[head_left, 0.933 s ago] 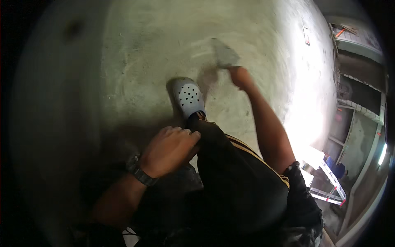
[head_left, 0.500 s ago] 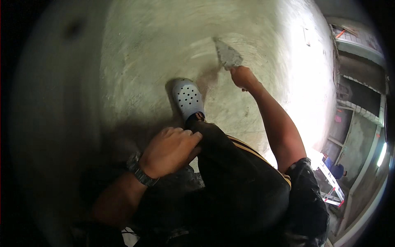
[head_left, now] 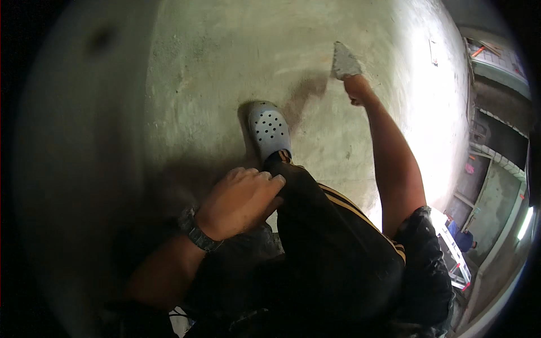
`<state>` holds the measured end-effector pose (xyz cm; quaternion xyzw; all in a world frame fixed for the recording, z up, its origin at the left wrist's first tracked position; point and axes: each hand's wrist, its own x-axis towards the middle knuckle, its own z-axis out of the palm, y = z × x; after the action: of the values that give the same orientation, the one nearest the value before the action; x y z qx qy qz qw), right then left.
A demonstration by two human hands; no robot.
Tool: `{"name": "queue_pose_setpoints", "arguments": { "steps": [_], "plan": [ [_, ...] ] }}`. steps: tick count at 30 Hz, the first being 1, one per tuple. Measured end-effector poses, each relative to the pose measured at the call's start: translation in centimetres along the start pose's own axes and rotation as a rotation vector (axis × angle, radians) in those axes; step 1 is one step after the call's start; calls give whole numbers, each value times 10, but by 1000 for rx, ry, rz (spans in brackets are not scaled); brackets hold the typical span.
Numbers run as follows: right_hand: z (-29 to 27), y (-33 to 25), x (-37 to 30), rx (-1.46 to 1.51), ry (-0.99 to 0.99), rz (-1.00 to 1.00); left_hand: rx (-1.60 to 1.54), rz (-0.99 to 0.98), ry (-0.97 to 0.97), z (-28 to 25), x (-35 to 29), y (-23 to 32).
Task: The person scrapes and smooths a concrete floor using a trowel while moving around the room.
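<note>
The bare left hand [head_left: 242,200] sits near the centre, back upward and fingers curled under, its bare left forearm [head_left: 163,276] slanting in from the near left. The bare right forearm [head_left: 397,163] reaches far forward from the near right, ending in the bare right hand [head_left: 359,90], its fingers closed in a grip.
</note>
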<state>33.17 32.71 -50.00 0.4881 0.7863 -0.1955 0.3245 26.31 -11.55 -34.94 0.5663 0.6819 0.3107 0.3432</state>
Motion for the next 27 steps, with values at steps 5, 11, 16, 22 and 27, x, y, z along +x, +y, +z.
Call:
{"name": "queue_pose_setpoints", "arguments": {
  "steps": [5,11,16,22,27],
  "plan": [
    [24,-81,-92,-172,-76,-237,-20,-37,-55,6,-4,1],
    [49,-91,-118,-133,-200,-399,11,-46,-61,5,-8,1],
    [0,-11,-47,186,96,-104,-27,-46,-105,-10,-1,2],
    [-48,67,11,548,103,220,-45,-59,-75,-11,-6,5],
    [-28,29,21,504,93,151,-42,-92,-120,-17,-4,4]
  ]
}}
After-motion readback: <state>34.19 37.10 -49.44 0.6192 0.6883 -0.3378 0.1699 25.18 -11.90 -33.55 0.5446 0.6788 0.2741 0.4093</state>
